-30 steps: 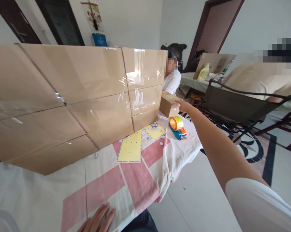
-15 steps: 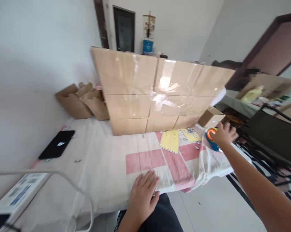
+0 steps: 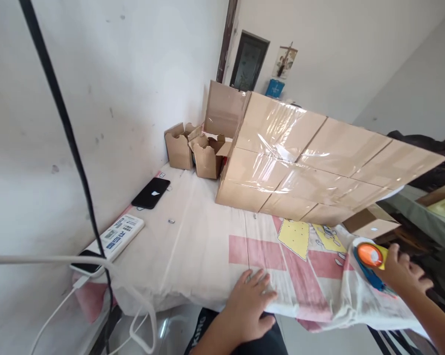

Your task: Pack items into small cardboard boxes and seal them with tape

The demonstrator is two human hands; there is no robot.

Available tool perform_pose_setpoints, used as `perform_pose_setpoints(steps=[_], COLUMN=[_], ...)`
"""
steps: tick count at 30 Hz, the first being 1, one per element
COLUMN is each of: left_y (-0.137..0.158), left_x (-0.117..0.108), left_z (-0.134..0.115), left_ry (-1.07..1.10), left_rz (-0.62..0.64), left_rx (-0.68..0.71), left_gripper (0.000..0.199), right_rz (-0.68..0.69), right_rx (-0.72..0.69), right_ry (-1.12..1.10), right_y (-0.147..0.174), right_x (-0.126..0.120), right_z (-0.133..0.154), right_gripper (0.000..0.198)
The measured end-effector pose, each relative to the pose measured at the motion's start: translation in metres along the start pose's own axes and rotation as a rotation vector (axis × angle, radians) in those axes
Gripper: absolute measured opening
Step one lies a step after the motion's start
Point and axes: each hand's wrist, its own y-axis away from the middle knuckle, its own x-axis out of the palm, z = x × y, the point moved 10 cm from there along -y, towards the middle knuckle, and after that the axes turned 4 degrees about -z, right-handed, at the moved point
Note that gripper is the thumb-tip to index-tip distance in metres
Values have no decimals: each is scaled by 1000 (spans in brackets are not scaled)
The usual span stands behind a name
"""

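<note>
My left hand (image 3: pixel 250 308) lies on the front edge of the patterned cloth (image 3: pixel 200 246) with its fingers spread and nothing held. At the right end of the cloth, my right hand (image 3: pixel 405 273) is closed on a tape dispenser (image 3: pixel 370 256), which has an orange hub and blue and yellow parts. The thumb is at the hub and the other fingers curl on the far side, partly hidden. A large taped cardboard panel (image 3: pixel 292 172) stands upright across the back of the cloth, with glossy clear tape over its seams.
Open cardboard boxes (image 3: pixel 207 158) stand behind the panel's left end. A small closed carton (image 3: pixel 372 222) sits by its right end. A black phone (image 3: pixel 151 193) and a white power bank-like box (image 3: pixel 122 236) lie along the wall. A white cable (image 3: pixel 59 259) and black cable (image 3: pixel 72 133) cross the left side.
My view has swung left, so things appear further right. The right hand's fingers, spread over the tape dispenser before, now curl around it. The left hand stays on the cloth edge.
</note>
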Motion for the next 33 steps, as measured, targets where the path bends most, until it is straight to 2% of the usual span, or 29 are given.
perform_pose_setpoints(steps=[2, 3, 5, 7, 8, 10, 11, 12, 13, 15, 17, 19, 21, 24, 26, 30, 33], left_y=[-3, -6, -12, -8, -1, 24, 38, 43, 40, 26, 6, -12, -22, -27, -32, -40, -44], left_x=[-21, -39, -96, -171, -206, -266, -286, -301, -316, -348, -372, -385, -386, -381, -382, -384, -382], left_z=[-2, -1, 9, 33, 56, 116, 149, 183, 216, 273, 323, 366, 402, 438, 446, 439, 432], left_ry=[109, 160, 250, 342, 437, 583, 616, 630, 622, 588, 553, 520, 484, 378, 283, 159, 99], left_rz=[12, -39, -285, -692, -901, -1386, -1614, -1735, -1769, -1761, -1710, -1659, -1626, -1573, -1524, -1453, -1376], left_rx=[10, 7, -8, -30, -65, -183, -274, -387, -507, -578, -585, -587, -603, -626, -594, -574, -597], left_gripper=[49, 46, 39, 31, 27, 25, 25, 28, 32, 36, 36, 47, 63, 80, 85, 84, 80], right_rz=[11, 36, 98, 188, 231, 311, 344, 358, 378, 475, 619, 655, 611, 454, 416, 586, 592], right_rx=[-155, -258, -452, -654, -730, -867, -892, -870, -805, -591, -399, -344, -325, -314, -264, -33, -41], right_ry=[-9, -39, -173, -377, -482, -708, -809, -899, -966, -1031, -1012, -975, -970, -1036, -1038, -895, -830], right_y=[-3, -2, 9, 33, 48, 76, 86, 89, 86, 72, 57, 44, 33, 24, 18, 2, -15], right_x=[5, 9, 17, 22, 24, 29, 34, 42, 54, 95, 146, 185, 214, 234, 242, 270, 271], right_z=[44, 78, 167, 276, 332, 443, 494, 540, 581, 649, 699, 731, 745, 749, 748, 739, 732], right_gripper=[89, 86, 77, 68, 63, 58, 57, 57, 58, 64, 70, 76, 84, 93, 93, 84, 70])
